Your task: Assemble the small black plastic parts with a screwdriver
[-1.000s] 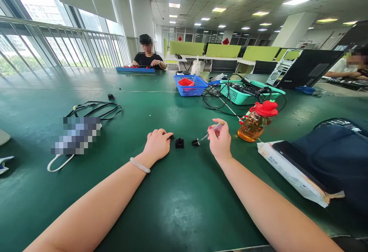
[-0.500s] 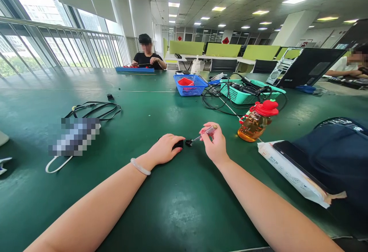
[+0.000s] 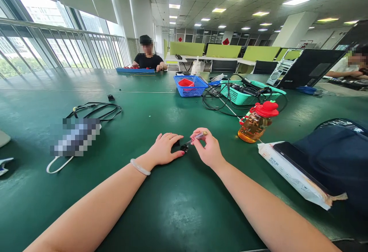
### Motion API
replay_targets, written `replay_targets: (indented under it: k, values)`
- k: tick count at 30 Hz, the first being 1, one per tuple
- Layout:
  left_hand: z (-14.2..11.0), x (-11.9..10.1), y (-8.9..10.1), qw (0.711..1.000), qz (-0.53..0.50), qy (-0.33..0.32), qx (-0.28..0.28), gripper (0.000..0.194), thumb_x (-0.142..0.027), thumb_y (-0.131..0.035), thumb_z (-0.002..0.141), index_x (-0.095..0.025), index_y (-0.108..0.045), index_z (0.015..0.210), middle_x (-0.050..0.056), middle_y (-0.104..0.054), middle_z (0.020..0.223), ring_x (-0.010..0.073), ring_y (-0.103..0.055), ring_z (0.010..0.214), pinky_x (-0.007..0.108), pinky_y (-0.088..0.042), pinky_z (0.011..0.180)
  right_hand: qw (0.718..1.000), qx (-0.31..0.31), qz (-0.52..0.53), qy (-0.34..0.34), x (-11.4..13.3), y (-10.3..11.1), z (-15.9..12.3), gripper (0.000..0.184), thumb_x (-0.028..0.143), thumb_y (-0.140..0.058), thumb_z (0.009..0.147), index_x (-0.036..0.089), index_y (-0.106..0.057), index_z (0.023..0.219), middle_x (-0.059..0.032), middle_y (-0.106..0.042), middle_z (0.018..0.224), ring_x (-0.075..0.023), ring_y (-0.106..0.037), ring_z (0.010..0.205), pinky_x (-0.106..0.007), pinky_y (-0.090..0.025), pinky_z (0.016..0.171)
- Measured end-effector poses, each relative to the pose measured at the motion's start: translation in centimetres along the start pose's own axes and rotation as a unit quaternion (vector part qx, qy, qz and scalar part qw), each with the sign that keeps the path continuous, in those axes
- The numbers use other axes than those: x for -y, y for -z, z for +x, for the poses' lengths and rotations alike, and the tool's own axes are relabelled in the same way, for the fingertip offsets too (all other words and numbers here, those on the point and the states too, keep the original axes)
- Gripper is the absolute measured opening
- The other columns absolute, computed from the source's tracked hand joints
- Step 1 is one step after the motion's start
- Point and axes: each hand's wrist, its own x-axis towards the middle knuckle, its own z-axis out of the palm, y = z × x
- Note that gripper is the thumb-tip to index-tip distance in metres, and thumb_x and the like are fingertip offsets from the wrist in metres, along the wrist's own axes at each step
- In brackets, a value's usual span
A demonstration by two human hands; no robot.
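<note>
My right hand (image 3: 209, 149) pinches a small screwdriver (image 3: 200, 135) by its clear handle, with the shaft slanting down to the left. Its tip meets a small black part (image 3: 184, 148) on the green table. My left hand (image 3: 162, 149) curves over a black piece (image 3: 177, 143), fingers on its far side and thumb on the near side. The thumb tip reaches the small black part. Most of the black piece is hidden under the palm, and I cannot make out its kind.
A bottle with a red lid (image 3: 255, 123) stands right of my right hand. Beyond are a blue basket (image 3: 190, 87) and a green basket (image 3: 241, 98) with cables. A phone (image 3: 301, 166) lies on a white packet (image 3: 290, 183). A person (image 3: 148, 58) sits across the table.
My right hand has moved left with the screwdriver. The small black part has shifted left and slightly nearer to me, against my left thumb. The person across has lowered a hand to the table.
</note>
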Motion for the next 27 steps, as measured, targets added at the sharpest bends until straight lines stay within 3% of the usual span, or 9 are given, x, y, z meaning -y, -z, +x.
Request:
replay_targets:
  k: [3, 7, 11, 15, 20, 23, 27]
  values:
    - [-0.2, -0.9, -0.1, 1.0, 0.004, -0.022, 0.013, 0.058, -0.057, -0.057, 0.083, -0.031, -0.049, 0.134, 0.007, -0.053, 0.141, 0.0298, -0.044, 0.131, 0.057, -0.029, 0.111, 0.998, -0.056, -0.009, 0.007, -0.1, 0.3, 0.0, 0.011, 0.029, -0.053, 0.09, 0.022, -0.053, 0.098, -0.0032, -0.065, 0.087, -0.0157, -0.065, 0.071, -0.031, -0.055, 0.07]
    - [-0.4, -3.1, -0.6, 1.0, 0.012, 0.0, 0.0, 0.047, -0.057, -0.054, 0.086, -0.029, -0.057, 0.124, 0.009, -0.053, 0.138, 0.0309, -0.045, 0.128, 0.055, -0.034, 0.107, 0.99, -0.138, -0.004, -0.013, -1.1, 0.7, 0.3, 0.015, 0.033, -0.052, 0.09, 0.021, -0.051, 0.1, -0.0042, -0.063, 0.089, -0.0149, -0.063, 0.068, -0.03, -0.054, 0.062]
    - [-0.4, -5.5, -1.4, 0.998, 0.041, 0.028, -0.024, 0.037, -0.051, -0.048, 0.091, -0.026, -0.061, 0.114, 0.01, -0.054, 0.131, 0.0317, -0.049, 0.121, 0.054, -0.04, 0.101, 0.99, -0.138, -0.027, -0.023, -1.5, 0.8, 0.5, 0.017, 0.033, -0.051, 0.09, 0.021, -0.051, 0.102, -0.0028, -0.062, 0.084, -0.0148, -0.062, 0.064, -0.028, -0.052, 0.056]
    - [-0.7, -6.2, -1.4, 0.997, 0.071, 0.025, -0.012, 0.03, -0.043, -0.046, 0.094, -0.025, -0.062, 0.112, 0.011, -0.055, 0.127, 0.0315, -0.051, 0.117, 0.055, -0.042, 0.097, 0.99, -0.13, -0.051, 0.0, -0.9, 0.8, 0.4, 0.016, 0.032, -0.051, 0.09, 0.021, -0.051, 0.102, -0.0031, -0.064, 0.084, -0.0157, -0.063, 0.066, -0.029, -0.053, 0.059]
    - [-4.7, -4.5, 0.4, 0.999, 0.046, 0.015, 0.013, 0.023, -0.039, -0.05, 0.092, -0.029, -0.062, 0.109, 0.008, -0.052, 0.128, 0.0286, -0.048, 0.121, 0.051, -0.041, 0.103, 0.991, -0.123, -0.057, 0.021, -0.6, 0.7, 0.3, 0.015, 0.029, -0.051, 0.089, 0.022, -0.052, 0.103, -0.0032, -0.065, 0.085, -0.0162, -0.064, 0.065, -0.031, -0.054, 0.061]
    - [-9.2, -2.2, 2.5, 0.998, 0.045, 0.045, 0.022, 0.02, -0.037, -0.052, 0.091, -0.03, -0.064, 0.106, 0.006, -0.053, 0.129, 0.0274, -0.049, 0.122, 0.051, -0.04, 0.106, 0.991, -0.117, -0.058, 0.027, -0.6, 0.7, 0.3, 0.015, 0.027, -0.051, 0.088, 0.022, -0.052, 0.103, -0.0027, -0.065, 0.084, -0.0159, -0.064, 0.064, -0.031, -0.055, 0.063]
    - [-16.3, 2.7, 5.7, 0.988, 0.071, 0.137, 0.018, 0.024, -0.038, -0.049, 0.09, -0.033, -0.066, 0.106, 0.005, -0.056, 0.132, 0.0271, -0.053, 0.121, 0.049, -0.043, 0.106, 0.99, -0.114, -0.064, 0.043, -0.5, 0.6, 0.3, 0.015, 0.027, -0.05, 0.089, 0.023, -0.052, 0.103, -0.003, -0.065, 0.085, -0.0161, -0.065, 0.066, -0.031, -0.055, 0.065]
